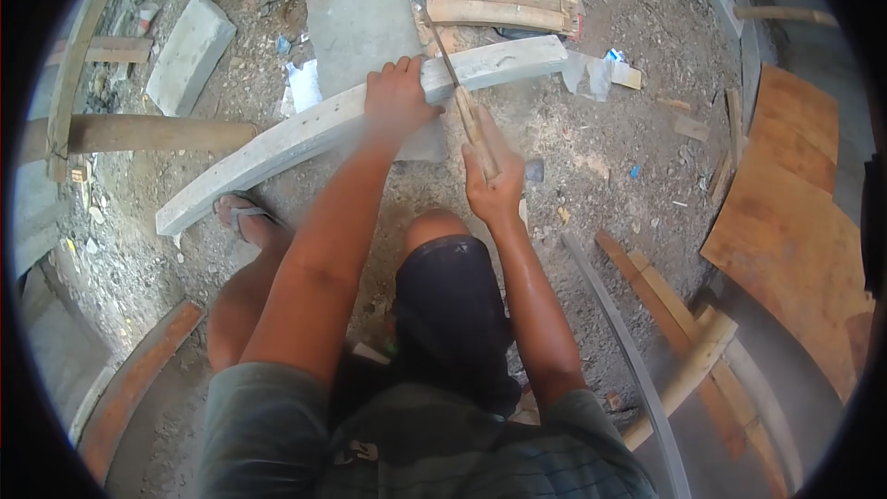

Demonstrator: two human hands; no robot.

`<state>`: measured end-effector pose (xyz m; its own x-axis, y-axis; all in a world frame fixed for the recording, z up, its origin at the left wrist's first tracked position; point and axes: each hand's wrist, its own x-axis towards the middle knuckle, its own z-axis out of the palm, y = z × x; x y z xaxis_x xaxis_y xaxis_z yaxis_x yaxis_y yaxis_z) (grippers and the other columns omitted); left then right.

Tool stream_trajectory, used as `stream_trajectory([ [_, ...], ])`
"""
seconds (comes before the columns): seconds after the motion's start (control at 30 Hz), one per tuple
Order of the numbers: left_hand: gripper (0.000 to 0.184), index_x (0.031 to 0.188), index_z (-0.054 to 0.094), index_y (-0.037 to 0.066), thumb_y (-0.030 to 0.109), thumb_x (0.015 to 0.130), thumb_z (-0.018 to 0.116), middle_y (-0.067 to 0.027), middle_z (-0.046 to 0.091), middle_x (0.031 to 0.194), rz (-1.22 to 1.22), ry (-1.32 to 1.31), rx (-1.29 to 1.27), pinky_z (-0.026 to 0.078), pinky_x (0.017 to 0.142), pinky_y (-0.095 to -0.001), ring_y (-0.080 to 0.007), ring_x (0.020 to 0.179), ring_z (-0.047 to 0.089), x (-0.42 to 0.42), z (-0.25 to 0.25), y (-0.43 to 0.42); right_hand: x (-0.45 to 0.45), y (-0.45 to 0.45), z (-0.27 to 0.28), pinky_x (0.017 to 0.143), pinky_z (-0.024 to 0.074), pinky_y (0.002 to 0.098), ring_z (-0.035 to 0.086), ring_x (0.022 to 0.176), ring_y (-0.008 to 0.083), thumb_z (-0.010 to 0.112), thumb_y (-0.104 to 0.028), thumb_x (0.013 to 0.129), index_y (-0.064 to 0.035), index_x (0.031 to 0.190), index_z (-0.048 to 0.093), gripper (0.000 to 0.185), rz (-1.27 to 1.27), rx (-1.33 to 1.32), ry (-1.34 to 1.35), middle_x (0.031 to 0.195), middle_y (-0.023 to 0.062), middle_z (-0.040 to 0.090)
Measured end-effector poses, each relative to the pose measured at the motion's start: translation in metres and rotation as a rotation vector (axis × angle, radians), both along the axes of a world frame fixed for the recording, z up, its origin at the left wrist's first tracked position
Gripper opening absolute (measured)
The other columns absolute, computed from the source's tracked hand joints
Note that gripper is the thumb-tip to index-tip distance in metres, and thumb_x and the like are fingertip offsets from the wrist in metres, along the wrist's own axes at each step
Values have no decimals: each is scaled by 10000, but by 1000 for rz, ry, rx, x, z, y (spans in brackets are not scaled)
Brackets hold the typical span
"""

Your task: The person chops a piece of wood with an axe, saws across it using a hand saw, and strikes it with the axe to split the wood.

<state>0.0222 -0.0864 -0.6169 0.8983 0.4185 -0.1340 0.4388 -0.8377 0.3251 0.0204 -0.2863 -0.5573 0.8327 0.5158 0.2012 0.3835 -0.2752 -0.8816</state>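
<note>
A long, pale grey beam point(305, 129), apparently wood, lies slanted across the ground in front of me and looks bowed through the wide lens. My left hand point(397, 102) presses down on it, its fingers closed over the far edge. Just to the right, my right hand point(494, 176) grips the wooden handle of a handsaw point(476, 129). Its thin dark blade points away from me across the beam, seen nearly edge-on, so teeth cannot be made out. The beam's right end extends past the blade. One sandalled foot point(245, 217) is against or close beside its left part.
A flat grey slab point(360, 28) and a concrete block point(192, 54) lie beyond the beam. Split bamboo pieces point(499, 5) are at the back. To the right are brown plywood sheets point(785, 212), a metal bar point(628, 351) and wood strips point(684, 323). Litter dots the dirt floor.
</note>
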Motion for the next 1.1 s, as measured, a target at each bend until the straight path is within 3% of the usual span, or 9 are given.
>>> stream_trajectory([
  [0.3,742,1297,620,129,429,697,937,-48,646,1174,-24,-10,52,444,939,-466,-276,1120,620,-13,-8,-16,-98,-104,74,694,581,297,775,794,165,636,-9,986,81,1345,689,373,-155,-183,28,1125,299,768],
  [0.4,654,1220,628,122,389,705,929,-43,622,1124,-50,-116,131,429,896,-459,-274,1064,616,-13,-18,-19,-100,-93,81,693,582,298,783,804,175,629,1,981,83,1349,687,381,-128,-170,45,1123,296,769],
  [0.5,624,1207,629,127,368,708,916,-42,617,1117,-54,-137,145,424,885,-458,-271,1059,611,-19,-23,-27,-41,-36,-7,758,591,335,788,851,215,638,-11,981,98,1346,678,383,-130,-119,-30,1081,277,781],
  [0.6,616,1208,634,133,361,708,913,-39,625,1101,-47,-133,130,428,881,-454,-263,1062,612,-14,-19,-19,18,41,-7,795,586,344,782,912,235,651,-40,990,97,1334,677,372,-163,-64,127,1063,274,777],
  [0.73,680,1275,633,164,388,701,920,-26,632,1122,-36,-51,112,437,913,-449,-251,1088,609,-11,-8,-22,-53,-49,20,798,599,348,790,934,230,624,-53,1011,95,1375,656,395,-141,-158,98,1169,262,775],
  [0.8,742,1344,624,187,414,702,918,-19,631,1167,-20,27,94,443,949,-451,-250,1116,606,-18,-14,-25,-102,-102,65,827,611,337,795,1029,308,595,-15,1007,117,1392,636,409,-122,-121,51,1254,318,728],
  [0.9,752,1347,626,188,437,703,923,-17,627,1166,-36,14,129,441,965,-445,-246,1120,603,-20,-17,-32,-97,-91,72,836,606,325,791,1041,325,591,-15,1005,141,1383,628,411,-122,-167,133,1241,338,724],
  [1.0,742,1342,637,174,438,709,921,-30,644,1174,-28,-3,154,449,967,-449,-262,1120,615,-13,-17,-26,-8,-1,-11,843,590,354,790,1042,302,606,-36,1001,58,1358,674,375,-141,-147,189,1192,282,754],
  [1.1,684,1239,639,140,383,676,943,-36,651,1086,-28,-13,15,445,873,-457,-255,1048,634,-22,-22,-24,-3,9,1,878,575,374,776,1076,343,610,-51,1005,71,1350,670,371,-145,-42,182,1175,294,753],
])
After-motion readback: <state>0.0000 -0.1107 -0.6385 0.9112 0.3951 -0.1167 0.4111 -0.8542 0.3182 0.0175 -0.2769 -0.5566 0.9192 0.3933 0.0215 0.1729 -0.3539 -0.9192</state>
